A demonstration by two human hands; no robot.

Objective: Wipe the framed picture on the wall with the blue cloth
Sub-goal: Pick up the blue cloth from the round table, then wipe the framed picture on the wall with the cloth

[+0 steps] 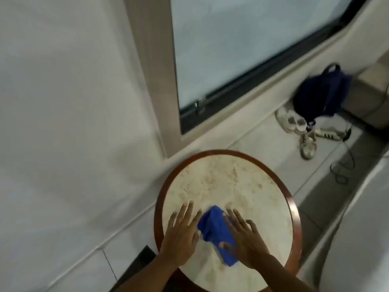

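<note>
A crumpled blue cloth (212, 226) lies on a round marble table (227, 180) with a red-brown wooden rim. My left hand (181, 234) rests flat on the tabletop just left of the cloth, fingers spread, its index finger at the cloth's edge. My right hand (246, 241) lies palm down on the cloth's right side, with thumb and forefinger on the fabric and fingers apart, not closed around it. Above the table, a large framed panel (242, 49) of pale glass in a dark frame with a beige surround hangs on the wall. The view is blurred.
A white wall fills the left. On the tiled floor at the right lie a dark blue backpack (320, 95), several white shoes (294, 123) and a black cable (343, 165). A white surface (362, 228) borders the table's right side.
</note>
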